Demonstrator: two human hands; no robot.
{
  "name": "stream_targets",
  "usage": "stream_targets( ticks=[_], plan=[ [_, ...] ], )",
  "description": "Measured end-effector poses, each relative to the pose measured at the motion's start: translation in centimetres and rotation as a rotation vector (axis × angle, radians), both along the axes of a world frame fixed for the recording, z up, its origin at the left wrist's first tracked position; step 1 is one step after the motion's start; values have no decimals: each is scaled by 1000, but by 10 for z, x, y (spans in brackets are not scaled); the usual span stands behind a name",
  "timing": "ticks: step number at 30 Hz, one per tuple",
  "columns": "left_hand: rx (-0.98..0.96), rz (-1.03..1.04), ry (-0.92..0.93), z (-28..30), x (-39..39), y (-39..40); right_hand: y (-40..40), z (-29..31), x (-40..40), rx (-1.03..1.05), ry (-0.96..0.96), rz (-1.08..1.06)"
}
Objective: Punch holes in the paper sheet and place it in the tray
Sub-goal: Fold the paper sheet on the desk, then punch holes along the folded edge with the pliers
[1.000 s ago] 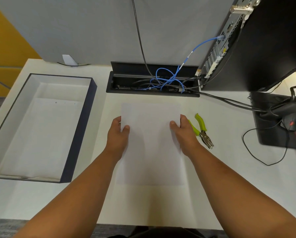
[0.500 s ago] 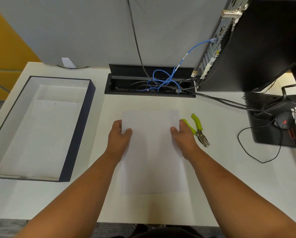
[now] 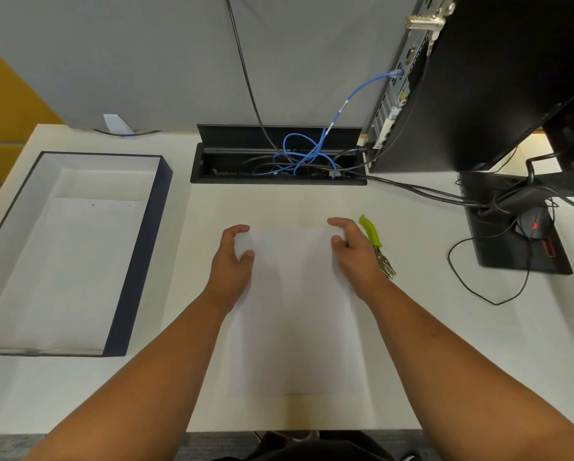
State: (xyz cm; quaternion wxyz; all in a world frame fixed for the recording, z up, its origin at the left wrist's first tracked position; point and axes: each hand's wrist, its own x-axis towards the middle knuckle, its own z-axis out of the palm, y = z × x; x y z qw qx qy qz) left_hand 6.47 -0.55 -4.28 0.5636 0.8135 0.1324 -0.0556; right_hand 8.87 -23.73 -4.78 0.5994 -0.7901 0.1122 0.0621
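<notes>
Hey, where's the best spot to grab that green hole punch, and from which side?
Grip the green handles of the hole punch, coming from above with the right hand beside it. It lies flat on the desk, handles pointing away, metal jaw end toward the person.

No legible text, labels or numbers anywhere (computer tower (image 3: pixel 478 81) stickers too small).

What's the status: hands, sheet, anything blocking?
Left hand and right hand gripping paper sheet at its far corners. Hole punch untouched beside right hand. Tray left, path clear.
</notes>
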Motion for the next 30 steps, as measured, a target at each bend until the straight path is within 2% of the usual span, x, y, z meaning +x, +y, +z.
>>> stream_targets(
  ticks=[3, 7, 9, 13, 17, 19, 22, 24, 27, 28, 30],
  plan=[
    [20, -6, -5, -2, 3, -2, 2, -2, 4, -196, -62, -6],
    [34, -14, 5, -5, 6, 1, -5, -12, 7, -583, -345, -46],
    [10, -22, 15, -9, 7, 3, -12, -20, 8, -785, -334, -88],
    [3, -26, 23, -13, 7, 5, -22, -30, 5, -838, -125, -36],
    [-16, -26, 33, -14, 8, 5, -22, -35, 6, -823, -126, -25],
    [-15, -27, 29, -14, 8, 5, -22, -31, 12, -711, -172, -76],
    [-5, -37, 13, -13, 8, 2, -18, -16, 27, -373, -181, -118],
    [-8, -43, -3, -14, 7, 1, -7, 2, 35, -20, -25, -184],
    [-1, -51, -30, -17, 3, 1, 12, 24, 40, 690, 235, -306],
    [0, -53, -36, -17, 2, -1, 16, 29, 40, 815, 281, -325],
    [19, -62, -49, -16, 0, -3, 24, 31, 39, 936, 315, -333]
  ],
)
